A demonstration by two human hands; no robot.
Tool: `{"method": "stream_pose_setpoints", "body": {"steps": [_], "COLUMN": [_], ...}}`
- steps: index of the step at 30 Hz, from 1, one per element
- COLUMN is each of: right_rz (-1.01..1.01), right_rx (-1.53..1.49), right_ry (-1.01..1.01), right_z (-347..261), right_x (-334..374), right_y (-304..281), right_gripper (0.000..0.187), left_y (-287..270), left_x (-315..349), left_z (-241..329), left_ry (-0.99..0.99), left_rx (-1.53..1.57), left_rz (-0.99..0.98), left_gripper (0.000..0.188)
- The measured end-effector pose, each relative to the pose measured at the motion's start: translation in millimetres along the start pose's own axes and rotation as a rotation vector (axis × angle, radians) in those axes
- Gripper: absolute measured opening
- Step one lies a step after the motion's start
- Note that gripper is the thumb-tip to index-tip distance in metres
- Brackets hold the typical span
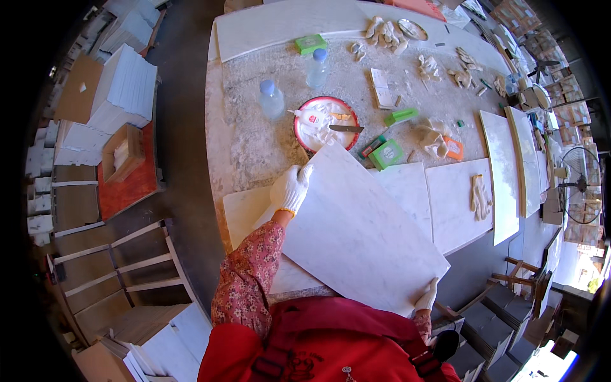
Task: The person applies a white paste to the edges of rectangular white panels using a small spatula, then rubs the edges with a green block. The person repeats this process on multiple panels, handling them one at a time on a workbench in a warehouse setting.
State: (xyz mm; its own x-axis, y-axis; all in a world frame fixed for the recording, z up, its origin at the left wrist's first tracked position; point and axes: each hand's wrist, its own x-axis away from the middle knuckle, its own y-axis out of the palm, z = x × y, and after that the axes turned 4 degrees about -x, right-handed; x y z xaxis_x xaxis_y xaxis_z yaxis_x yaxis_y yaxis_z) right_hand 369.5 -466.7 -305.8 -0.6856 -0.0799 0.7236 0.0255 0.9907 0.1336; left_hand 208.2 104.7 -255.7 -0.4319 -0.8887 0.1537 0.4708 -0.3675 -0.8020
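A white marble-look tile [356, 229] lies slanted in front of me, held at two opposite ends. My left hand [293, 189], in a white knit glove, is closed on its far left edge, just short of a red-rimmed plate. At the near right corner my right hand [428, 295], also gloved, grips the edge; its fingers are partly hidden under the tile. On the red-rimmed plate [310, 139] is white paste, with a putty knife [345, 128] resting across it. Other pale tiles [458, 200] lie beneath and to the right.
Two clear bottles with blue caps [272, 102] stand beyond the plate. Green boxes [386, 154], a notepad [382, 88] and loose gloves [480, 197] lie about the dusty worktable [245, 149]. Stacked tiles [124, 89] stand at the left, a metal rack [121, 267] below them. A fan [578, 184] is at right.
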Motion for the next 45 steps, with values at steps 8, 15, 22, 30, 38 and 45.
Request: {"method": "stream_pose_setpoints", "body": {"steps": [8,15,22,30,38,45], "right_rz": [0.210,0.163,0.173,-0.128,-0.247,-1.049], "right_rx": [0.047,0.160,0.005,-0.152,-0.343,1.195], "right_ry": [-0.242,-0.170,-0.103,0.085,0.489,0.020], "right_z": [-62,-88,-58,67,132,183], "right_x": [53,63,-5,-112,-25,4], "right_y": [58,21,-24,-31,63,103], "right_gripper": [0.069,0.066,0.073,0.093,0.099,0.079], "left_y": [-38,27,13,-121,-219,-262], "left_x": [-47,-30,47,121,192,232], "left_z": [13,-25,-4,95,142,131], "left_ry": [0.022,-0.054,-0.113,0.122,0.349,0.603], "left_rx": [0.353,0.214,0.468,0.453,0.144,-0.133], "left_rz": [-0.032,0.037,-0.056,0.183,0.438,0.583], "left_gripper": [0.064,0.066,0.050,0.043,0.029,0.028]}}
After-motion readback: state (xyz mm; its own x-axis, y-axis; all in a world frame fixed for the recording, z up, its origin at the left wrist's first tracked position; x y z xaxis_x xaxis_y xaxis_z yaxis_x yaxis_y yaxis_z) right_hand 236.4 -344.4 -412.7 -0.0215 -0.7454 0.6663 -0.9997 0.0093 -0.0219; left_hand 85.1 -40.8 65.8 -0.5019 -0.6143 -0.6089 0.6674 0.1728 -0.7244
